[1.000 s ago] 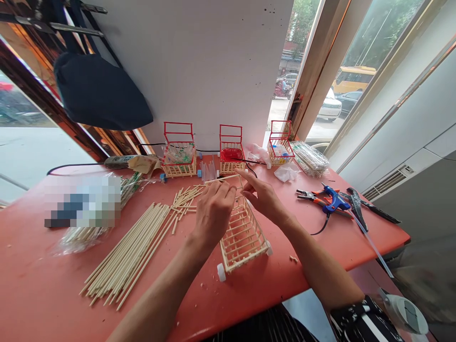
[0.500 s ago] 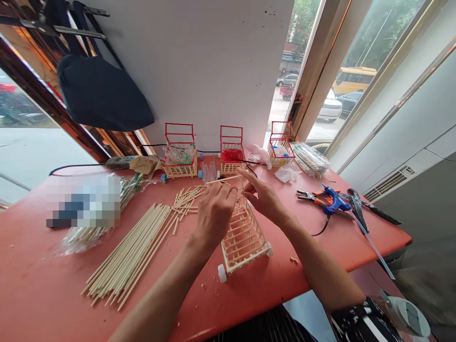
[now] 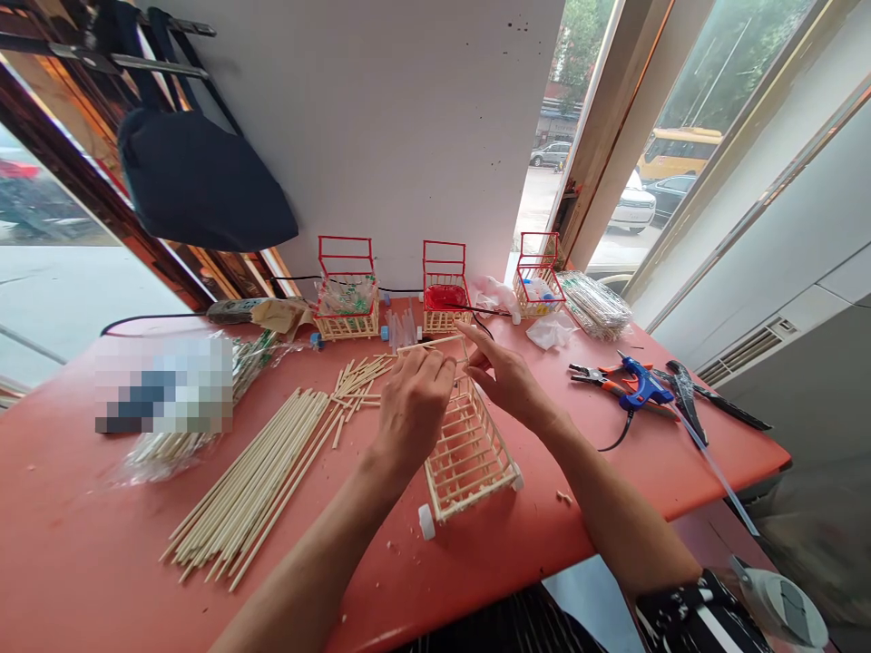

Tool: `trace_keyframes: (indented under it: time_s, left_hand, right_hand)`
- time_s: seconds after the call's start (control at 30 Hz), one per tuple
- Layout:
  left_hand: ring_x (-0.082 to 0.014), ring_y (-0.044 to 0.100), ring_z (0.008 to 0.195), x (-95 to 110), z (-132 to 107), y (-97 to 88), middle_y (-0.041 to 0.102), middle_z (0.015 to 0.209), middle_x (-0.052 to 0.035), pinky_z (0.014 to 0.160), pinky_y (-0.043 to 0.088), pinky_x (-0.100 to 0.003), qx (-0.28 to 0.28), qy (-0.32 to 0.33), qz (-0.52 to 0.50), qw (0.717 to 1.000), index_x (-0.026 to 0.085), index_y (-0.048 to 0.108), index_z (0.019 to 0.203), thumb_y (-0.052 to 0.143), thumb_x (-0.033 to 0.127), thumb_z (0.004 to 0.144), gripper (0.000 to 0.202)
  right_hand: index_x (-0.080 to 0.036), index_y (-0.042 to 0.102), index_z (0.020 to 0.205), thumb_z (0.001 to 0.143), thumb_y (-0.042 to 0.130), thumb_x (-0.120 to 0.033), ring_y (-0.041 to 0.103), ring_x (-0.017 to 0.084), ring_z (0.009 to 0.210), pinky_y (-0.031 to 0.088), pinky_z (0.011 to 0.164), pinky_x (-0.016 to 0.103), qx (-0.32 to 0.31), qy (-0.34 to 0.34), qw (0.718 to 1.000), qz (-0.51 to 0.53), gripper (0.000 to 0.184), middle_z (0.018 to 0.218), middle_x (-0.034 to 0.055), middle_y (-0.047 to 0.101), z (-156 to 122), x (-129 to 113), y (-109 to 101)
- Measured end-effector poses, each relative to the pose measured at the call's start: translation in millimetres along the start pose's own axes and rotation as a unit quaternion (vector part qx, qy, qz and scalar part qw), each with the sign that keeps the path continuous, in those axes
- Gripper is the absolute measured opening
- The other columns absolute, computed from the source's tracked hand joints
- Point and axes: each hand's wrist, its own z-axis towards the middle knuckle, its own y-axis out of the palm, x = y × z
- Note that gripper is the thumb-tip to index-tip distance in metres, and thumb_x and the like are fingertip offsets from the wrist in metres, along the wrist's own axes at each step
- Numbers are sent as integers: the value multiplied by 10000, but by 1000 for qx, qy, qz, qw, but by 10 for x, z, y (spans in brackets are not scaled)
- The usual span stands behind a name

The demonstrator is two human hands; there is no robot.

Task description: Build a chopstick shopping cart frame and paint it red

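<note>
A small cart of pale wooden sticks (image 3: 469,453) with white bottle-cap wheels stands before me on the table. At its far end rises a stick handle frame (image 3: 445,343). My left hand (image 3: 418,394) is closed round the frame's left side, fingers curled and tips partly hidden. From the right, my right hand (image 3: 504,376) pinches the frame's right side, its index finger stretched along the upper corner and the thumb lower down. Left of the cart lie a bundle of long sticks (image 3: 251,485) and a heap of short cut sticks (image 3: 357,385).
Three finished-looking carts with red handles (image 3: 347,304) stand along the wall. On the right lie a blue glue gun (image 3: 643,385), pliers (image 3: 599,376) and a black tool (image 3: 687,399). Bagged sticks (image 3: 173,449) are at left; a bundle of wrapped sticks (image 3: 595,304) sits at the back right.
Both hands stay on the handle frame in nearly the same pose. The whole view has shifted slightly; nothing on the table has visibly moved.
</note>
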Motion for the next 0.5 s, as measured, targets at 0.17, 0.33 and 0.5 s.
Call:
trace_keyframes:
  time_s: [0.17, 0.33, 0.5]
  left_hand:
    - [-292, 661, 840, 0, 3, -2, 762, 915, -122, 737, 519, -407, 1, 2, -1, 1000, 81, 773, 958, 618, 69, 956, 155]
    - [-284, 653, 829, 4, 10, -13, 756, 892, -116, 737, 519, -401, 2, 3, 3, 1000, 74, 773, 991, 619, 78, 961, 156]
    - [-279, 649, 829, 14, 21, -23, 744, 864, -107, 736, 517, -390, -1, 0, 8, 1000, 79, 771, 966, 617, 69, 957, 154]
  right_hand:
    - [-242, 462, 1586, 906, 550, -76, 579, 137, 735, 517, 817, 304, 0, -11, 1000, 3, 705, 797, -31, 640, -5, 16, 7]
    - [-235, 473, 1573, 923, 544, -98, 571, 140, 731, 519, 812, 308, -5, -19, 1000, -3, 668, 781, -36, 624, -6, 26, 5]
    - [-233, 452, 1586, 926, 544, -101, 580, 142, 739, 523, 806, 310, -8, -18, 1000, -4, 679, 800, -29, 633, -2, 16, -5]
